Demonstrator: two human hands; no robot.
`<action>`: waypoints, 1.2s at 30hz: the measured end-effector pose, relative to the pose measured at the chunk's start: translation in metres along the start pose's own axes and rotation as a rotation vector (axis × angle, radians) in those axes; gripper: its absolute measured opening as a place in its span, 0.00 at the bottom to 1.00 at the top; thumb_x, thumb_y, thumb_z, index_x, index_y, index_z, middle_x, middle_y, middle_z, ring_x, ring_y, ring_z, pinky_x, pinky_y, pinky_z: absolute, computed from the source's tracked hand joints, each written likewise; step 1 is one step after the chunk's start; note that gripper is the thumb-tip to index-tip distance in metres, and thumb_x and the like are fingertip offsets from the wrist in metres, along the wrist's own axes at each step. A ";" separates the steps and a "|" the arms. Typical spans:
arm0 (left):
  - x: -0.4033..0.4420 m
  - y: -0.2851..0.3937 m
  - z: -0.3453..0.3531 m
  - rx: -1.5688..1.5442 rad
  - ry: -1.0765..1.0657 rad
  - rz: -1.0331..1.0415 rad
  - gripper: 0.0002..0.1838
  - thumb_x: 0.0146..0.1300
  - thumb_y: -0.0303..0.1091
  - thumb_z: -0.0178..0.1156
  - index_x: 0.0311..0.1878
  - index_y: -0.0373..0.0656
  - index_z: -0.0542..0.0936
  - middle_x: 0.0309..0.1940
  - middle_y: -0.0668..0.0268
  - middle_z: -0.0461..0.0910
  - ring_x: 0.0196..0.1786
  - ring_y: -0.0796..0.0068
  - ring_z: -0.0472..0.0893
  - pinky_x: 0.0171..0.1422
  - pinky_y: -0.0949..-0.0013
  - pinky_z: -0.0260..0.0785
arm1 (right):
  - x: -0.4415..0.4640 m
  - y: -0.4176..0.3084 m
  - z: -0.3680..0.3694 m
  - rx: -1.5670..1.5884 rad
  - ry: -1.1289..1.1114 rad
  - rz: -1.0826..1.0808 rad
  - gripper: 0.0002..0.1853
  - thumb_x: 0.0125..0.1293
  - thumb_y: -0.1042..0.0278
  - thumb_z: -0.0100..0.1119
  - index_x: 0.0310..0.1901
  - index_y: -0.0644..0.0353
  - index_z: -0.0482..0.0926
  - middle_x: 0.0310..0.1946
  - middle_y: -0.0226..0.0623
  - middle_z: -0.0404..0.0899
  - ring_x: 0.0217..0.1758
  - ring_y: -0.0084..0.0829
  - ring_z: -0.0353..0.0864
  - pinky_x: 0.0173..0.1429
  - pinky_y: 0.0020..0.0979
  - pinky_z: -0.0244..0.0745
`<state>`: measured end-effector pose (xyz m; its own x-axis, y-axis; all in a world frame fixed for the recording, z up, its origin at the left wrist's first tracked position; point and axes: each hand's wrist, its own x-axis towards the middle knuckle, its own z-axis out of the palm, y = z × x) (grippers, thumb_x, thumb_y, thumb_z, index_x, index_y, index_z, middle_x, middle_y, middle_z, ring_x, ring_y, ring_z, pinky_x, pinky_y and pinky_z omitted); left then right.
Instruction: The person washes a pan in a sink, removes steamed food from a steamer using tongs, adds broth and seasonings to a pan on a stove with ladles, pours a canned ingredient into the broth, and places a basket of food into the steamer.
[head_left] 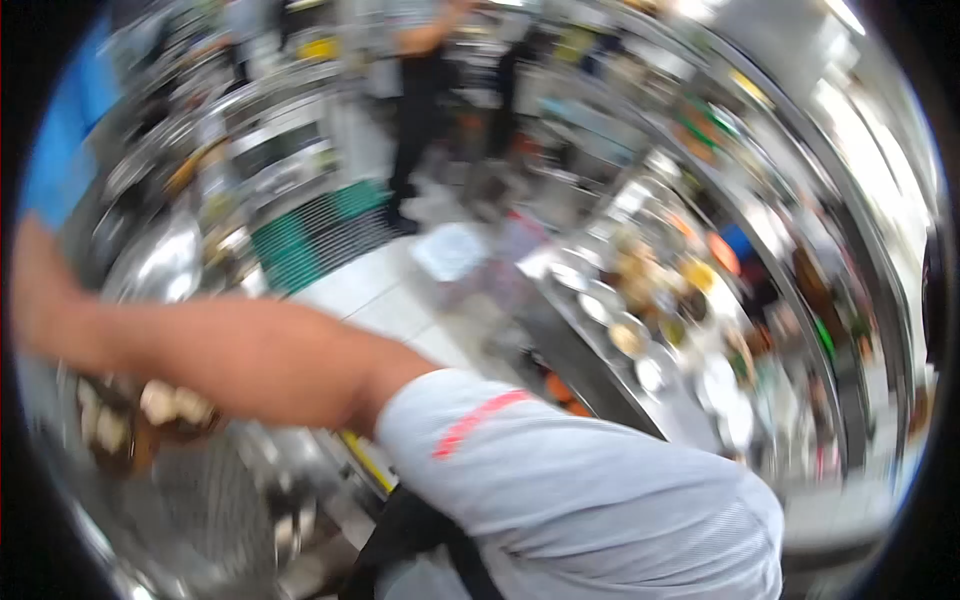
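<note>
My right arm, in a light grey sleeve with a red stripe, reaches across to the left side of the head view. At its end my right hand (40,285) sits at the dark rim of the picture, bent upward and blurred. Its fingers cannot be made out, nor whether they hold anything. Just above the hand is a blue surface (75,125), possibly touching it. To the hand's right stands a large shiny metal bowl or pan (165,255). Below the forearm lie pale, rounded pieces (175,402) in a brownish container. My left hand is out of view.
A steel counter (590,365) on the right carries several bowls and plates beneath long metal shelves (740,205). Green and dark floor mats (315,235) lie on pale tiles. A person in dark trousers (415,120) stands farther back. A whitish tub (450,252) is on the floor.
</note>
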<state>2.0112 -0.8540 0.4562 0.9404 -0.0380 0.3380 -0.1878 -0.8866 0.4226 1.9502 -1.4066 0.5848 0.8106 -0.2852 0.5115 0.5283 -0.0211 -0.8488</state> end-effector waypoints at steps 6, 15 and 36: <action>0.034 0.188 0.162 0.193 -0.155 0.302 0.27 0.81 0.48 0.44 0.71 0.39 0.72 0.75 0.50 0.68 0.75 0.57 0.68 0.79 0.57 0.57 | -0.069 -0.092 -0.153 -0.102 0.266 -0.050 0.21 0.70 0.52 0.63 0.38 0.67 0.79 0.24 0.38 0.78 0.30 0.29 0.77 0.37 0.39 0.74; -0.031 0.353 0.235 0.248 -0.319 0.665 0.24 0.77 0.49 0.51 0.66 0.43 0.77 0.73 0.48 0.68 0.73 0.54 0.71 0.74 0.52 0.64 | -0.305 -0.213 -0.307 -0.338 0.614 0.043 0.25 0.67 0.50 0.70 0.25 0.64 0.75 0.16 0.25 0.65 0.23 0.17 0.63 0.28 0.33 0.64; -0.365 0.666 0.368 0.279 -1.118 1.870 0.26 0.70 0.44 0.61 0.66 0.39 0.79 0.61 0.44 0.80 0.62 0.46 0.80 0.70 0.53 0.70 | -0.787 -0.367 -0.335 -0.463 1.720 0.147 0.24 0.70 0.49 0.70 0.28 0.66 0.82 0.18 0.20 0.67 0.26 0.16 0.61 0.28 0.30 0.61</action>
<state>1.6477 -1.6007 0.3051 -0.4716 -0.7685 -0.4323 -0.8780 0.4547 0.1495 1.0340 -1.4956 0.4489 -0.4700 -0.8827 -0.0085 0.1308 -0.0601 -0.9896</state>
